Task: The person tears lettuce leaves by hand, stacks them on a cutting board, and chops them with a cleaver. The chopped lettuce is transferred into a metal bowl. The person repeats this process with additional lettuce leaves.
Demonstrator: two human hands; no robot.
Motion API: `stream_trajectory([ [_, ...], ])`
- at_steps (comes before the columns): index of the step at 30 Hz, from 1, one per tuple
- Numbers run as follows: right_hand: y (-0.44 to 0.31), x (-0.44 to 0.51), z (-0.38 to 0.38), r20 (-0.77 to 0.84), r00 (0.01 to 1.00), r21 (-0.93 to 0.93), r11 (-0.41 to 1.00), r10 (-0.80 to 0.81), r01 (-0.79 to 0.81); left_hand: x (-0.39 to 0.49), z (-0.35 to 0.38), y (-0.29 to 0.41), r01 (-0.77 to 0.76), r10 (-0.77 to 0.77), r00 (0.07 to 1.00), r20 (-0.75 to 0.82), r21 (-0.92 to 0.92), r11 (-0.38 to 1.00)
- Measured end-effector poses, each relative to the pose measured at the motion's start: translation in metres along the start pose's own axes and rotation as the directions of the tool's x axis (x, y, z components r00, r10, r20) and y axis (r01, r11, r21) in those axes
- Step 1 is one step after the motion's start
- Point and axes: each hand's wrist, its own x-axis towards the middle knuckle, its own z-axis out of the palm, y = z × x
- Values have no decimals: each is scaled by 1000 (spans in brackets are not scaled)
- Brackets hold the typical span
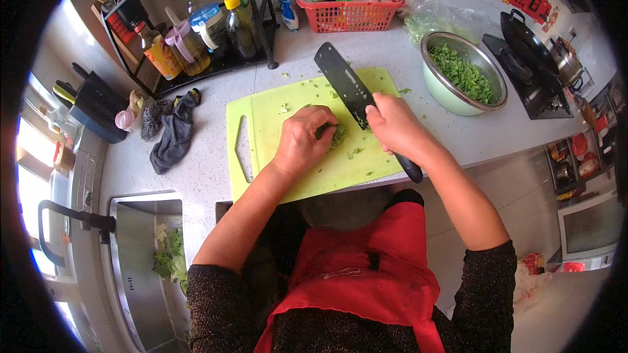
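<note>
My right hand (pixel 396 118) grips the handle of a black kitchen cleaver (pixel 346 81), whose wide blade slants up and left above a yellow-green cutting board (pixel 294 181). Bits of chopped leaf cling to the blade. Curled over a small bunch of leafy greens (pixel 338 136), my left hand (pixel 306 132) presses it against the board; most of the bunch is hidden under the fingers. Green scraps are scattered over the board. To the right of the board, a pale green bowl with a steel rim (pixel 454 98) holds chopped greens (pixel 461 71).
A red plastic basket (pixel 351 15) of packets stands at the back. Bottles fill a black rack (pixel 267 39) at back left. A knife block (pixel 98 103) and dark cloth (pixel 174 130) lie left, above a steel sink (pixel 142 255) with leaves. A black stove (pixel 539 93) is right.
</note>
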Motion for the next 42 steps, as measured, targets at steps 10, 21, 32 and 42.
stream_trajectory([
  [10, -4, -34, -4, 95, 989, -89, 989, -111, 119, 0, -1, 0, -40, 40, 999, -5, 45, 998],
  [21, -23, -12, -7, 285, 958, -218, 974, 9, 55, -2, 1, -2, -5, 6, 999, -31, 27, 1000],
  [32, -2, 5, 8, -29, 999, -72, 997, -21, 19, -3, 2, 1, -26, 30, 999, -33, 113, 993],
  [42, -7, -34, -4, 96, 982, -134, 975, -164, 176, -7, 1, 2, 40, -36, 998, -46, 82, 996],
])
